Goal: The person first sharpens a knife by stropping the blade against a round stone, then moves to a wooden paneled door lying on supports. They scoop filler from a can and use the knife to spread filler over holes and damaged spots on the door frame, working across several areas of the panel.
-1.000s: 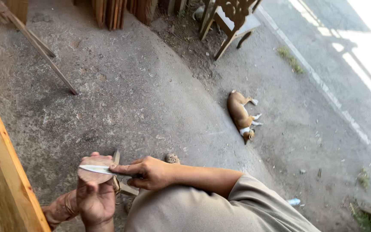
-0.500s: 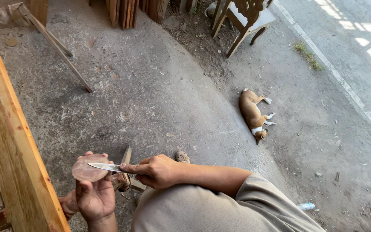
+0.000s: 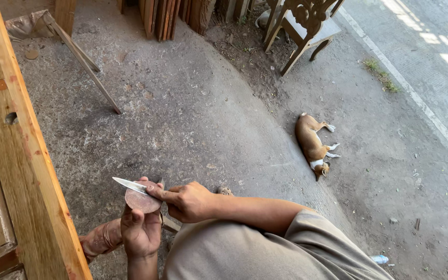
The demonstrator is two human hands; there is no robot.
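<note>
- A small round brownish disc (image 3: pixel 142 200) was held up in the fingers of the left hand (image 3: pixel 140 231), low in the head view and just beside a wooden door (image 3: pixel 24 171).
- A putty knife (image 3: pixel 130 185) with a thin metal blade was gripped in the closed right hand (image 3: pixel 187 201); the blade was laid across the top of the disc, touching it, with the forefinger stretched along the blade.
- Neither hand was released: the left was clenched around the disc, the right around the knife's handle.
- A slip was judged possible: the blade's edge lay close to the left fingertips, so a push too hard across the small disc could have carried the steel onto them.
- The disc was pinched only at its lower rim, so pressure from the blade could have tipped it out of the grasp onto the concrete floor (image 3: pixel 182 114).
- One disc and one knife were counted in the hands; a second small round piece (image 3: pixel 31 54) was seen on the floor far up left.
- One dog (image 3: pixel 312 145) was seen lying on its side, well apart from the hands.
- One carved wooden chair (image 3: pixel 307 26) and one bundle of upright planks (image 3: pixel 164 15) were counted along the top edge.
- One thin slanted stick (image 3: pixel 84 62) was noted near the planks.
</note>
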